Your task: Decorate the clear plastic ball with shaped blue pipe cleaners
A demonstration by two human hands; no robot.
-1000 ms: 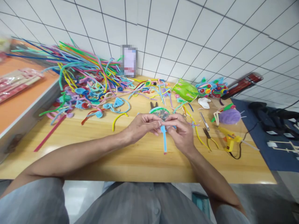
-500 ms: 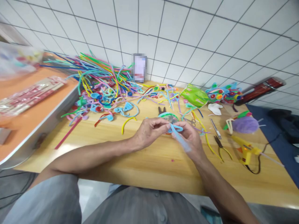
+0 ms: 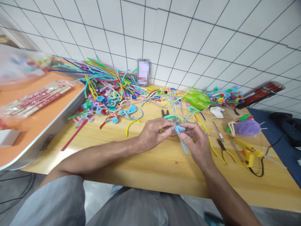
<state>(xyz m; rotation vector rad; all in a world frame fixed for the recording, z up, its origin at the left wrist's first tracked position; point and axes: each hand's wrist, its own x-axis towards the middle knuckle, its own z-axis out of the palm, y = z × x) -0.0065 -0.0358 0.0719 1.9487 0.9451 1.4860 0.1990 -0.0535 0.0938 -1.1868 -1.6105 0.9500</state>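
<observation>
A light blue pipe cleaner (image 3: 183, 143) is bent into a narrow loop near its top, and its free end hangs down between my hands. My left hand (image 3: 154, 134) pinches it at the bend with thumb and fingertips. At the loop, my right hand (image 3: 198, 142) grips it between thumb and fingers. Just behind my fingers lies a round piece with a green edge (image 3: 173, 118), mostly hidden by my hands. A dark forked tool tip (image 3: 165, 113) shows beside that piece.
A heap of coloured pipe cleaners (image 3: 110, 84) spreads at the back left. To the right lie pliers (image 3: 224, 150), a craft knife (image 3: 218, 131), a yellow glue gun (image 3: 249, 153) and a purple fuzzy piece (image 3: 247, 127). A phone (image 3: 143, 72) leans on the wall.
The loop in the light blue pipe cleaner looks narrower and flatter. Its free end, blurred before, now hangs more steeply. Both hands stay close together, and the whole view has shifted slightly.
</observation>
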